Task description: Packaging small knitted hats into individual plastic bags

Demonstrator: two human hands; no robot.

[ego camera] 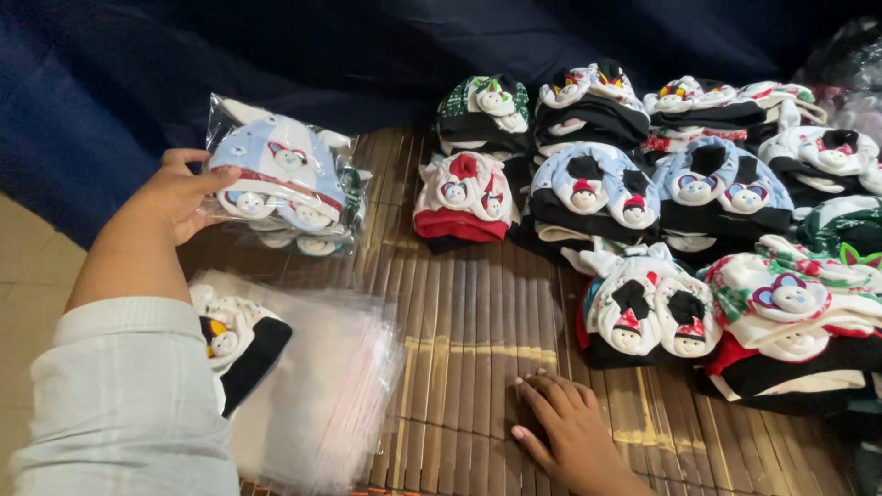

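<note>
We find the work at the bagging stage: the left hand point(179, 197) grips by its near edge a clear plastic bag holding pale blue and white knitted baby caps with small bear faces point(280, 179), thumb on top and fingers beneath, and holds it lifted above a second, similar sealed packet point(317, 241) lying just under and beyond it. The left forearm, in a pale grey sleeve point(119, 395), reaches forward and slightly outward, wrist level. Below that wrist lies a flat stack of empty clear plastic sleeves point(326, 386), and at the stack's near-left edge rests a loose black and white cap with a bear face point(241, 340). The right hand point(565, 427) is empty, fingers spread loosely and pressed flat on the brown slatted bamboo mat point(469, 312), not grasping anything. Beyond and to the right of that hand sit stacks of unbagged caps in red, white, black, blue and green point(643, 211). We judge that the filled bag is ready to be set down on the packet beneath; that would call for a level lowering and a release of the thumb. Whether the held bag is sealed we cannot tell, as its mouth is not clearly shown.
</note>
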